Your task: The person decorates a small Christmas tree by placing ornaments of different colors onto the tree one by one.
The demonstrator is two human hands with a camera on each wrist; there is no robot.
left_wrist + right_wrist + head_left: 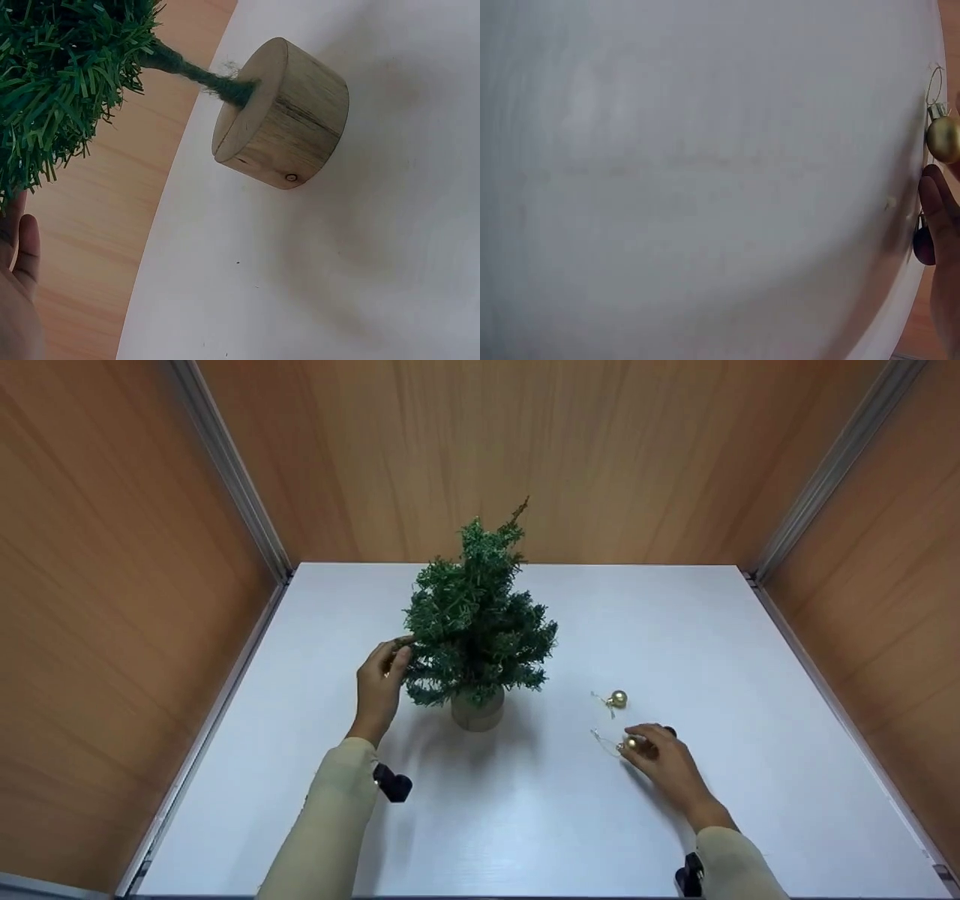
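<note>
A small artificial Christmas tree (480, 615) stands on the white table, its wooden log base (300, 112) showing clearly in the left wrist view. My left hand (380, 679) is at the tree's left side, its fingertips among the lower green branches (60, 90) and partly hidden by them. The thumb lies apart from the foliage in the left wrist view. To the right of the tree, my right hand (664, 765) pinches a gold bauble (943, 139) between thumb and fingers, low over the table. Its thin hanging loop (934, 85) sticks out past the fingertips.
Another gold bauble (618, 699) with a string loop lies on the table just beyond my right hand. A dark bauble (924, 245) shows partly behind the right fingers. Wood panels (525, 450) enclose the white table (750, 660) at the back and both sides.
</note>
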